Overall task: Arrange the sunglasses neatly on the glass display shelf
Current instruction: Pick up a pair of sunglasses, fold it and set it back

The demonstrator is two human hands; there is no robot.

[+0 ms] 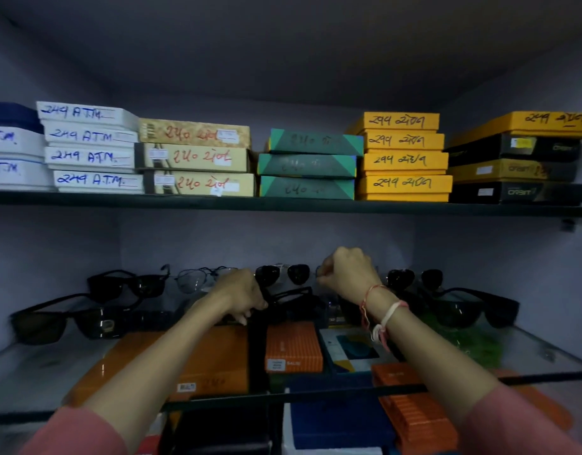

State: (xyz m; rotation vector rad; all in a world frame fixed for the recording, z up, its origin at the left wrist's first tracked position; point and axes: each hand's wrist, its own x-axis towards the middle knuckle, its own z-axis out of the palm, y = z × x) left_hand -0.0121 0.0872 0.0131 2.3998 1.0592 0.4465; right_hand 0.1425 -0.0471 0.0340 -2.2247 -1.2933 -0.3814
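Left hand (pixel 242 298) grips black sunglasses (pixel 291 295) on the glass shelf (pixel 545 349); right hand (pixel 347 270) pinches a thin frame just beyond.
Mid-arranging, likely: next, set each pair squarely in its row.

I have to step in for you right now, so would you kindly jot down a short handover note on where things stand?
Left hand: closed on a black pair of sunglasses mid-shelf.
Right hand: raised fist at the back row; something thin seems pinched in its grip, hard to tell what.
Glass shelf: back row holds a black pair, a clear-lens pair and aviators; large dark pairs at far left and far right.
Done: a back row is partly formed.
Left: set down the held pair and even out the front.
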